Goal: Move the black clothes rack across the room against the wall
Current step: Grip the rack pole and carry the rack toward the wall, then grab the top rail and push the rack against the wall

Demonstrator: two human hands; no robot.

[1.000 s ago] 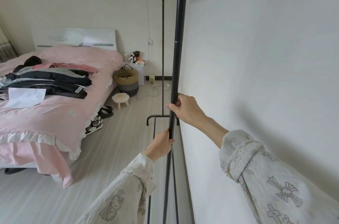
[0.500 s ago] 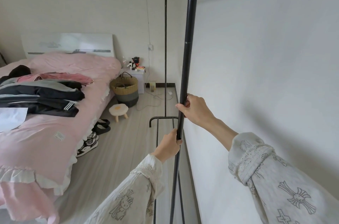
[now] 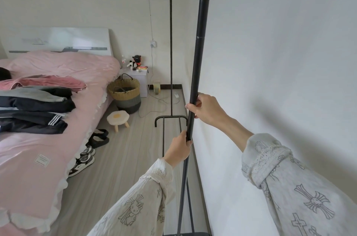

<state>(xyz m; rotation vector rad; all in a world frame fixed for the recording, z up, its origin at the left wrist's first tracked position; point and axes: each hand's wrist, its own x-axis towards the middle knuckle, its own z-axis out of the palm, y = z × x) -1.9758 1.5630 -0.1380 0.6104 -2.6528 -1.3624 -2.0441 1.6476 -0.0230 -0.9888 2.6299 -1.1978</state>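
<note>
The black clothes rack (image 3: 201, 23) stands lengthwise along the white wall (image 3: 270, 81) on my right. Its near upright pole runs from the top of the view down to the floor. Its far upright (image 3: 170, 42) and curved foot (image 3: 171, 118) stand farther down the wall. My right hand (image 3: 207, 109) is wrapped around the near pole at mid height, a ring on one finger. My left hand (image 3: 178, 148) grips the same pole just below it. The near foot of the rack is mostly hidden at the bottom edge.
A pink bed (image 3: 58, 119) with folded dark clothes (image 3: 32, 112) fills the left. Shoes (image 3: 83, 160), a small stool (image 3: 117, 118) and a woven basket (image 3: 124, 94) stand beside it. A white nightstand (image 3: 140, 81) and a floor cable (image 3: 154, 104) lie near the far wall.
The view has shifted left to right, so the bed sits farther left and the pole more to the right. Both hands keep their grip on the pole.
</note>
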